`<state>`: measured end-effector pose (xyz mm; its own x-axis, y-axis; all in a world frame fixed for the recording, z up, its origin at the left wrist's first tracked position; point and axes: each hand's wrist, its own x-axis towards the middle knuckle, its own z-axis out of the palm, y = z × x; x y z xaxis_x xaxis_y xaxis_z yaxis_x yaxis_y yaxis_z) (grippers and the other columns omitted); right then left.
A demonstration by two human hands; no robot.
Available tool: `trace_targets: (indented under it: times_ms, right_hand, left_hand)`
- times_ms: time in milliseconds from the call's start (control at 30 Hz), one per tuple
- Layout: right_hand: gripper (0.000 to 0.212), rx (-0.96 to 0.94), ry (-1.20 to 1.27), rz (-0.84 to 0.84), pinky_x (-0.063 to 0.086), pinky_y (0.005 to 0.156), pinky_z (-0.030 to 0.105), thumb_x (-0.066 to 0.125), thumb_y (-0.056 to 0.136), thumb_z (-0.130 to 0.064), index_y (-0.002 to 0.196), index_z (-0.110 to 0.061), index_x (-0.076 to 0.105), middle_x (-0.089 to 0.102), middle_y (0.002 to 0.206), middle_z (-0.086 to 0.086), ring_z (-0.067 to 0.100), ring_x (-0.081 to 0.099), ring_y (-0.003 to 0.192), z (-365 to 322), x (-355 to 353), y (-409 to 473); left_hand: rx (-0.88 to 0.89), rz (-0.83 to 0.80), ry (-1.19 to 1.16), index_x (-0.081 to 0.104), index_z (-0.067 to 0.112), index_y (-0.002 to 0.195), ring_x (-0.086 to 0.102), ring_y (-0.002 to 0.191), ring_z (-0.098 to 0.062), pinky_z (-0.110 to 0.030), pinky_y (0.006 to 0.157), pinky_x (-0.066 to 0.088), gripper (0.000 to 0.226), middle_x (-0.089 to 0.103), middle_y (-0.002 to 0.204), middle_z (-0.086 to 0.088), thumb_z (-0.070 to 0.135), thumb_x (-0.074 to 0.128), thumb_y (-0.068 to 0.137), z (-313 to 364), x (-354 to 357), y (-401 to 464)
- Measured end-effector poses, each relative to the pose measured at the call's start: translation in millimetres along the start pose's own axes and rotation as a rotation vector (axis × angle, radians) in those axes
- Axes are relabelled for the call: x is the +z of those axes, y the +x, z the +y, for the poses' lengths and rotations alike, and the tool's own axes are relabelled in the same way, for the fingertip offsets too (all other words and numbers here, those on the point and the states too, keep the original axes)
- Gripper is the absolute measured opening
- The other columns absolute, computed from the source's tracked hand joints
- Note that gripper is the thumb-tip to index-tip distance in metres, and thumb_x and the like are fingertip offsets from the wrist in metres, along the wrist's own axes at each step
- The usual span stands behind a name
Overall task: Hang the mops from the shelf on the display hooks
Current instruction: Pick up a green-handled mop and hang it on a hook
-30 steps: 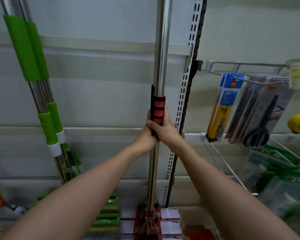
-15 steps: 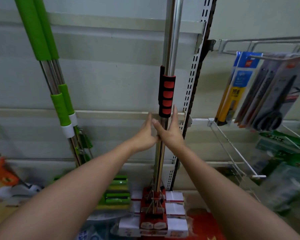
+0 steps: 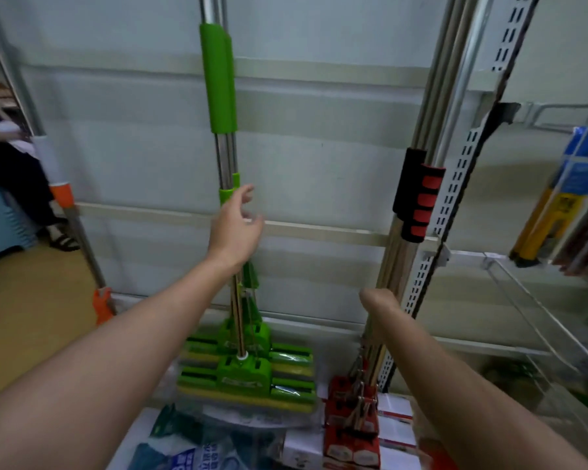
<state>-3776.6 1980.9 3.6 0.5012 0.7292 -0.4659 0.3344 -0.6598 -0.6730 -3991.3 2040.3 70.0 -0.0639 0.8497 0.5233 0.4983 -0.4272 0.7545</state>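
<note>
A: Change since last entry?
B: Both hands have come off the red-grip mop (image 3: pixel 418 201); the view has swung left. That mop hangs upright beside the slotted upright (image 3: pixel 462 184), untouched, its red head (image 3: pixel 350 432) low by the boxes.

A: Left hand?
B: The left hand (image 3: pixel 235 228) is at the green mop (image 3: pixel 218 79), on its steel shaft just under the small green collar. Fingers loosely spread, curling toward the shaft, not closed round it.

A: Right hand?
B: The right hand (image 3: pixel 375 301) is low, apart from both mops. Foreshortened; finger state cannot be told.

A: Green mop's location?
B: Upright against the back panel (image 3: pixel 319 147), green head (image 3: pixel 248 371) down on the bottom shelf.

A: Meaning for the task?
B: Red mop appears hung; green seems next.

A: Surroundings?
B: Orange-collared pole (image 3: pixel 62 195) far left; packaged tools (image 3: pixel 564 198) on wire hooks right.
</note>
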Motion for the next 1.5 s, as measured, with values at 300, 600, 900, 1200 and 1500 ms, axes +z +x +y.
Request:
trace_targets:
  times_ms: [300,600,900,1200,1500]
  right_hand:
    - [0.07,-0.406,-0.115,-0.398,0.043,0.096,0.045,0.061,0.09,-0.029,0.147,-0.017,0.022,0.037,0.146,0.01,0.026,0.045,0.122,-100,132,-79]
    - [0.094,-0.58,-0.284,-0.048,0.034,0.103,0.029,0.065,0.086,-0.039,0.151,-0.017,0.002,0.035,0.15,0.015,0.029,0.039,0.134,-201,237,-94]
    - [0.092,-0.657,-0.343,0.206,0.025,0.112,0.038,0.061,0.088,-0.04,0.151,-0.026,-0.004,0.012,0.156,0.019,0.035,0.025,0.14,-265,293,-109]
    - [0.086,-0.748,-0.189,-0.03,0.029,0.107,0.03,0.061,0.089,-0.039,0.151,-0.027,0.003,0.03,0.153,0.012,0.028,0.033,0.137,-315,382,-110]
    - [0.082,-0.87,-0.05,-0.159,0.024,0.095,0.018,0.055,0.084,-0.002,0.15,-0.024,0.012,0.031,0.152,0.007,0.025,0.032,0.137,-349,462,-99]
  left_hand:
    - [-0.033,-0.016,0.136,0.026,0.012,0.147,0.028,0.14,-0.023,-0.029,0.113,0.022,0.069,0.03,0.153,-0.01,0.02,0.061,0.088,-74,-104,50]
    - [0.049,-0.179,0.107,0.024,0.016,0.148,0.021,0.143,-0.017,-0.024,0.112,0.016,0.071,0.023,0.156,-0.006,0.027,0.061,0.089,-150,-192,110]
    - [0.023,-0.18,0.042,0.011,0.026,0.15,0.013,0.145,-0.019,-0.036,0.116,0.014,0.084,0.011,0.158,-0.002,0.031,0.065,0.085,-221,-263,153]
    - [-0.11,-0.103,-0.024,0.0,0.028,0.15,0.013,0.145,-0.025,-0.042,0.114,0.018,0.086,0.007,0.159,-0.003,0.026,0.061,0.089,-282,-295,190]
    - [-0.046,-0.348,-0.104,-0.005,0.032,0.149,0.012,0.145,-0.014,-0.04,0.117,0.019,0.072,0.005,0.159,0.006,0.031,0.045,0.098,-312,-288,207]
